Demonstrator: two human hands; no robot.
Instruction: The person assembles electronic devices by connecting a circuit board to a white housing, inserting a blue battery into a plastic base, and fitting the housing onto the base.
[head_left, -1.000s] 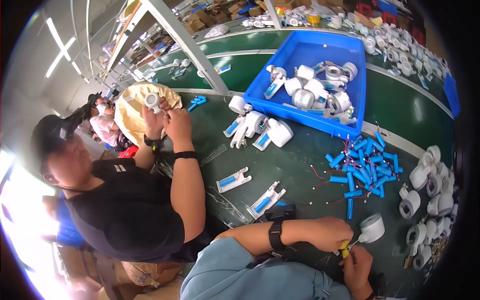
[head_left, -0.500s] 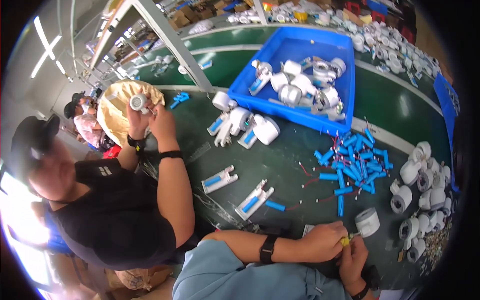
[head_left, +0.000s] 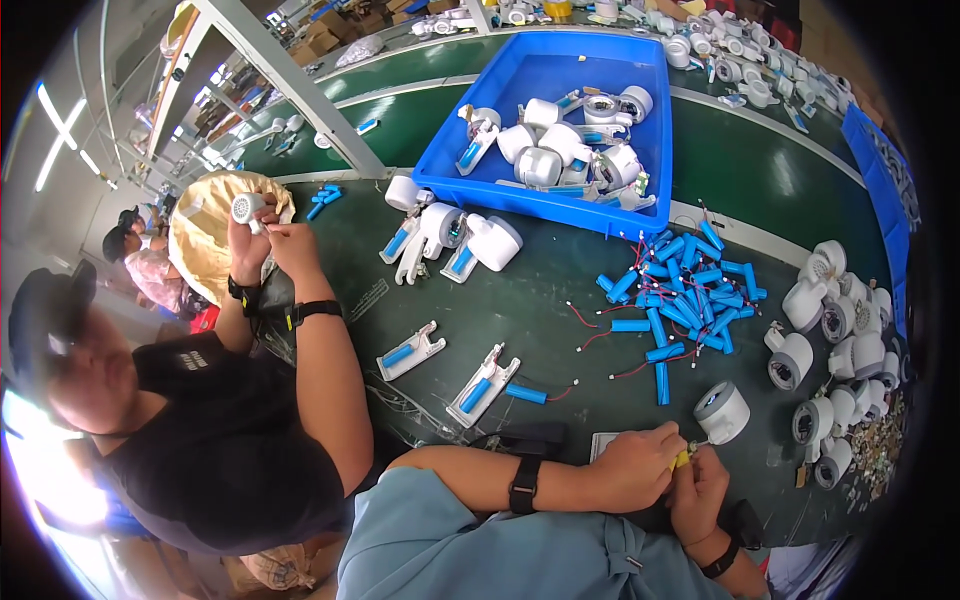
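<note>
Hands, left (head_left: 633, 470) pinching a yellow piece (head_left: 682, 459), right (head_left: 699, 492) curled, hold unclear to me, meet near the bench's (head_left: 540, 320) front edge.

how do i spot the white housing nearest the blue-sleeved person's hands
Find the big blue tray, then the heap of blue battery cells below its right corner. Below that heap, above the right hand, is the white housing, apart from the white cluster further right.
</note>
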